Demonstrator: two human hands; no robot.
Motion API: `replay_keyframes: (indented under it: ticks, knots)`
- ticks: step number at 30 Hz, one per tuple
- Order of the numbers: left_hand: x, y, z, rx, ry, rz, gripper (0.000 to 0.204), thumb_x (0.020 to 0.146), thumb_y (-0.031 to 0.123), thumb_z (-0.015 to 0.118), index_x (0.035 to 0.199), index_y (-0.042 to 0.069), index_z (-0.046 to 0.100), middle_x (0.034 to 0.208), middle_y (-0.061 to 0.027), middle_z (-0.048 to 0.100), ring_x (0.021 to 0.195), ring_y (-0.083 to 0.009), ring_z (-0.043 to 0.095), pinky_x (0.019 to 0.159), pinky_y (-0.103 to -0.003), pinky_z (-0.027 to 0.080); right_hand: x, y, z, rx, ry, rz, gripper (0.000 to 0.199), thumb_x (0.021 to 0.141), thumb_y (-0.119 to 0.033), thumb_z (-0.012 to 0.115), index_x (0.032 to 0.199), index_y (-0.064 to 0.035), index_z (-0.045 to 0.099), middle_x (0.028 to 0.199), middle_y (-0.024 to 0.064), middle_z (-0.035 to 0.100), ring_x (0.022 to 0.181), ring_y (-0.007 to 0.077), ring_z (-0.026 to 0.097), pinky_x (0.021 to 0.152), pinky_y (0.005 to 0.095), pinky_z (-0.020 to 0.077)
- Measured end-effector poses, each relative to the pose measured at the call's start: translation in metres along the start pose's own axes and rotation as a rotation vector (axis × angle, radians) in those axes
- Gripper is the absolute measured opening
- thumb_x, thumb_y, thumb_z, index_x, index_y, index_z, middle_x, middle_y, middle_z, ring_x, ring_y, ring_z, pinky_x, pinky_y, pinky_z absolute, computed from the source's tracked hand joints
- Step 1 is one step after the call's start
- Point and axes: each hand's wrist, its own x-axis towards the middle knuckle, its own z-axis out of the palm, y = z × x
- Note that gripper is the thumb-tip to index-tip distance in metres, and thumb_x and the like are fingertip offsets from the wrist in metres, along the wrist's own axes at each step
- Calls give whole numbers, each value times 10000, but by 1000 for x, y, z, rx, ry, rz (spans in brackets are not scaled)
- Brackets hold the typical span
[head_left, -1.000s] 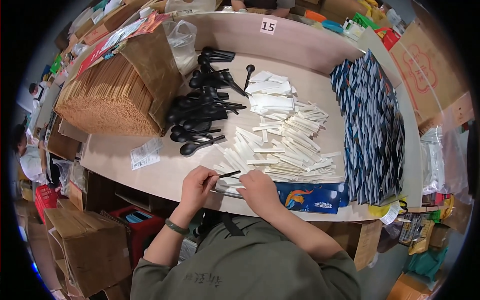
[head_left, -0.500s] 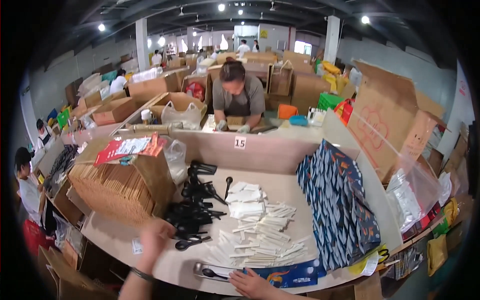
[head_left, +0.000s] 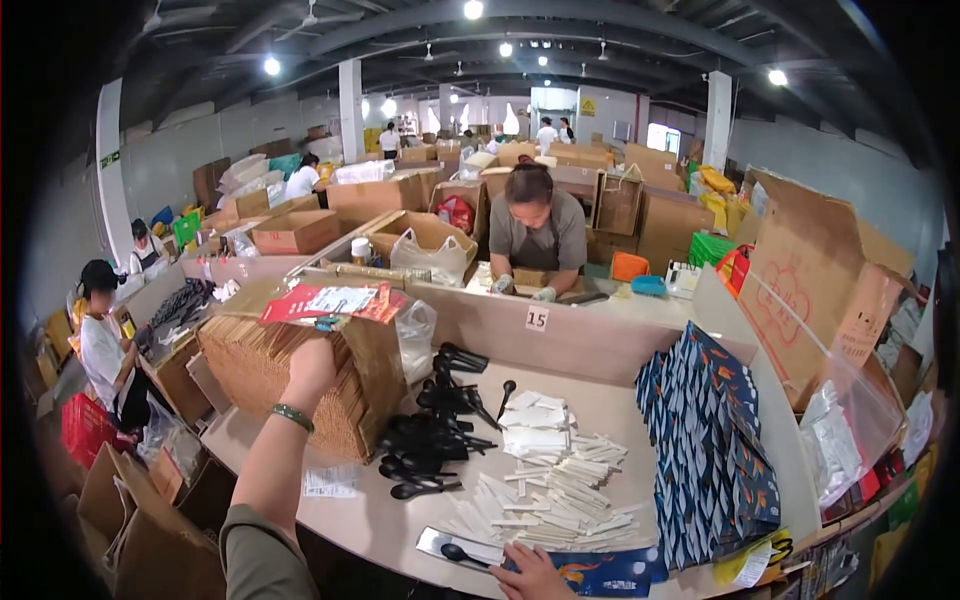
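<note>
My left hand (head_left: 315, 364) reaches to the upper edge of a thick, tightly packed stack of brown paper pieces (head_left: 272, 378); its fingertips are hidden against the stack. My right hand (head_left: 532, 574), fingers spread, rests at the table's front edge. Beneath and beside it lies a long blue printed packet (head_left: 615, 575). A black spoon (head_left: 462, 555) lies on a silvery strip (head_left: 434, 541) just left of that hand. Between the hands are a heap of black spoons (head_left: 425, 440) and a spread of thin white paper-wrapped pieces (head_left: 560, 480).
Overlapping blue patterned packets (head_left: 705, 440) fill the table's right side. A low partition (head_left: 590, 325) bounds the far edge; behind it a co-worker (head_left: 540, 225) bends over another table. Open cartons (head_left: 805, 290) stand at right. A red printed sheet (head_left: 330, 303) tops the brown stack.
My left hand has moved forward from beside the spoons to the brown stack. My right hand stays by the blue packet. The whole view has shifted, so the scene sits further right and lower.
</note>
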Motion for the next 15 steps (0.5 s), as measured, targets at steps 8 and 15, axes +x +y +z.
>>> replay_keyframes:
  ticks: [8,15]
  knots:
    - [-110,-49,15,-724,339,-259,195,1011,145,548,1060,-14,650,793,-52,625,676,-136,549,642,-287,456,4,21,4,161,45,40,390,809,-160,734,1195,-198,695,1339,287,528,1208,477,541,1013,517,465]
    - [-248,7,106,-1342,-760,-98,128,920,17,678,1045,-5,685,965,3,680,868,-87,609,780,-236,498,12,12,-24,161,-83,93,420,837,-138,709,1252,-187,658,1437,296,433,1308,475,455,1101,543,376]
